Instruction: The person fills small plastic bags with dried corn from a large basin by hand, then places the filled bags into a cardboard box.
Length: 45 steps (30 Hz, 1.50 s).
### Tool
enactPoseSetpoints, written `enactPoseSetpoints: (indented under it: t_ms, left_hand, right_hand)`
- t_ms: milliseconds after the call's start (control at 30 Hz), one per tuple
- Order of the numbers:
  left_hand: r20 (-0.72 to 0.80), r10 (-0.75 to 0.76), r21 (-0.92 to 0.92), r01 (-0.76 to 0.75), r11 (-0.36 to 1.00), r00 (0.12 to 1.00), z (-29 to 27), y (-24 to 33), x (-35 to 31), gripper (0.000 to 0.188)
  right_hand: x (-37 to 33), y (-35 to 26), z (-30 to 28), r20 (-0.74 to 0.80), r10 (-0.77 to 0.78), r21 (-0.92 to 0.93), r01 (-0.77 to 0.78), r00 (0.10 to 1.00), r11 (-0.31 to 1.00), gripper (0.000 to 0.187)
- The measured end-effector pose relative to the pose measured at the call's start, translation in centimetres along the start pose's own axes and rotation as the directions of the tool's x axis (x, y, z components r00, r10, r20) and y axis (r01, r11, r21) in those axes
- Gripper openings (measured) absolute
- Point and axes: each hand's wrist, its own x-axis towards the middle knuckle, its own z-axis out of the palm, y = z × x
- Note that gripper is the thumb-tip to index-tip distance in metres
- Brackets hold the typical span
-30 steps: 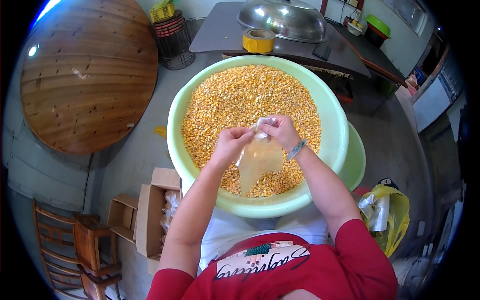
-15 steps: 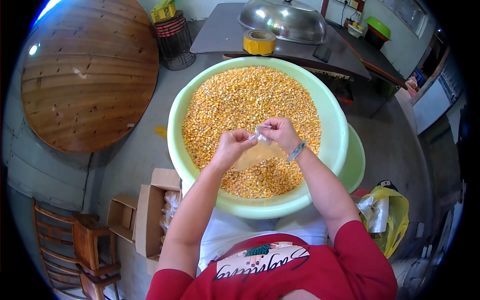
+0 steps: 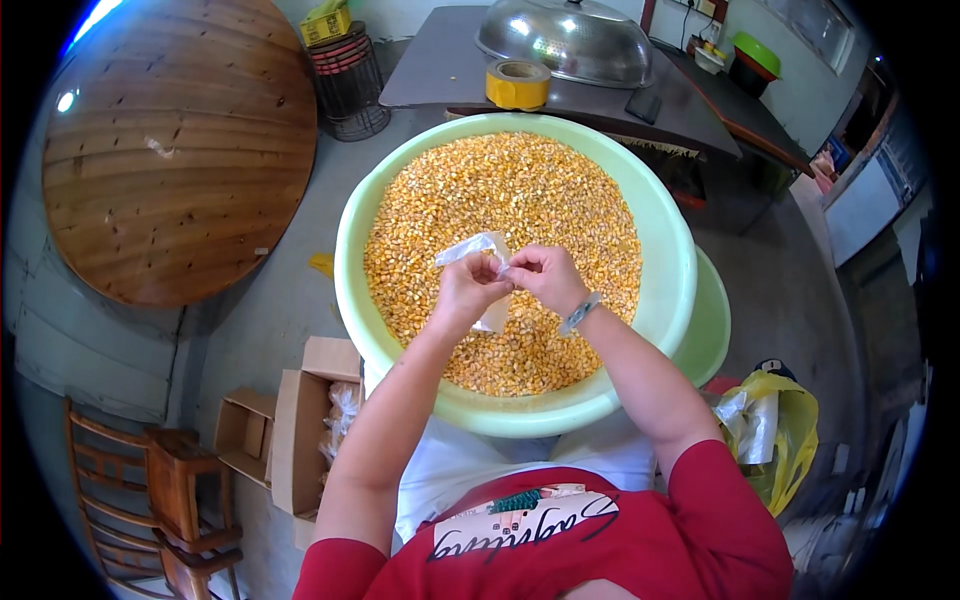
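Note:
A wide pale green basin (image 3: 665, 300) full of yellow corn kernels (image 3: 500, 185) stands in front of me. Above the kernels, both my hands pinch a thin clear plastic bag (image 3: 470, 246). My left hand (image 3: 468, 290) grips it with the fingers curled, and part of the plastic sticks out above and below that hand. Close by on the right, my right hand (image 3: 548, 277) pinches the bag's edge between thumb and finger; a bracelet is on that wrist. The fingertips of the two hands nearly meet. No kernels can be made out inside the bag.
Behind the basin, a dark table (image 3: 430, 60) bears a yellow tape roll (image 3: 518, 88) and a metal dome lid (image 3: 570, 45). Cardboard boxes (image 3: 298, 430) with bagged goods stand left, near a wooden chair (image 3: 180, 480). On the right hangs a yellow plastic bag (image 3: 795, 430) with clear bags inside.
The plastic bag has swung from hanging below my hands to lying mostly around my left hand, crumpled. My right hand has moved slightly down and left.

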Motion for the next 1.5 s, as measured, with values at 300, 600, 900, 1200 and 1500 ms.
enactPoseSetpoints:
  t_ms: [300,600,900,1200,1500]
  left_hand:
    - [0.066,-0.192,-0.332,0.204,0.921,0.979,-0.7,0.8,-0.3,0.006]
    - [0.000,-0.221,-0.495,0.192,0.847,0.975,-1.0,0.8,-0.3,0.001]
    - [-0.045,-0.252,-0.348,0.221,0.911,0.967,-0.6,1.0,0.1,0.011]
    - [-0.231,-0.269,-0.180,0.231,0.956,0.935,-1.7,-2.6,1.2,0.015]
    - [-0.316,-0.294,-0.304,0.197,0.932,0.902,-1.5,-1.3,1.2,0.016]
  right_hand:
    - [0.0,-0.6,-0.7,0.133,0.087,0.227,-0.116,0.987,0.967,0.006]
    - [-0.1,-1.2,-1.9,0.152,0.075,0.308,-0.119,0.986,0.944,0.006]
    - [0.2,-0.8,-2.5,0.118,0.031,0.253,-0.060,0.993,0.965,0.006]
    - [0.2,-0.5,-1.3,0.093,0.172,0.716,-0.186,0.981,0.672,0.008]
    - [0.4,-0.1,-2.5,0.082,0.215,0.681,-0.212,0.973,0.701,0.010]
